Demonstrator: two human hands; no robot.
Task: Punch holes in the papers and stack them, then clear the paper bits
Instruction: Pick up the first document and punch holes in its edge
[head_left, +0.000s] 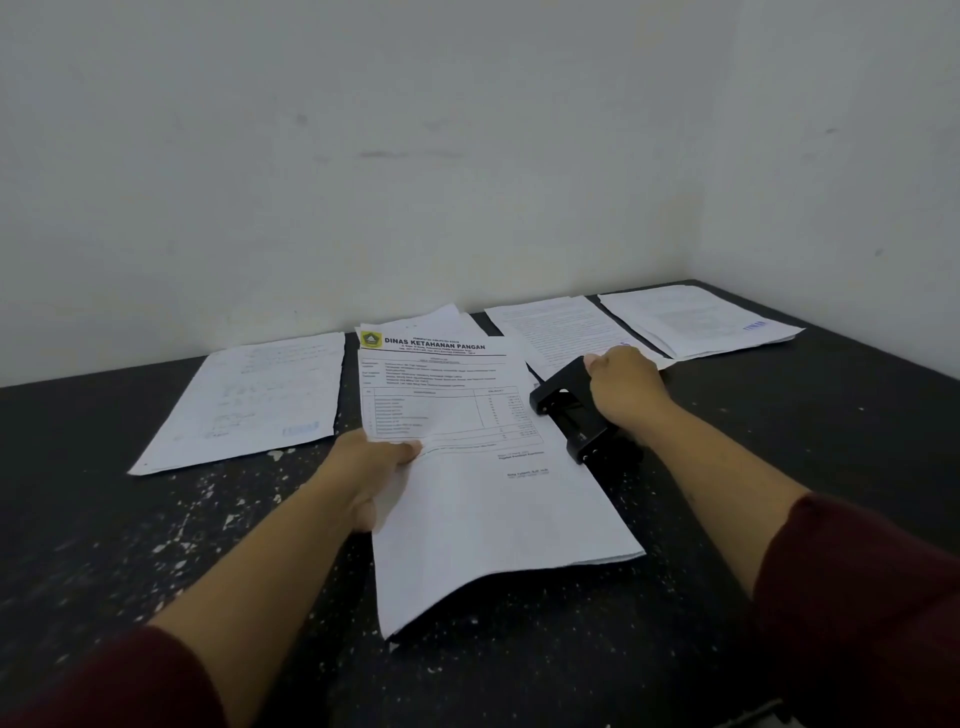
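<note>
A printed sheaf of white papers (483, 499) with a yellow-green logo and a bold heading lies in the middle of the black table (779, 441). My left hand (371, 467) grips its left edge, thumb on top. Its right edge sits in the mouth of a black hole punch (571, 410). My right hand (626, 387) rests on the punch's lever, fingers closed over it. White paper bits (208, 514) are scattered on the table to the left of the sheaf.
A handwritten sheet (249, 400) lies at the left. Two more paper piles (561, 327) (696, 319) lie at the back right, near the corner of the white walls. More papers (441, 317) stick out behind the held sheaf.
</note>
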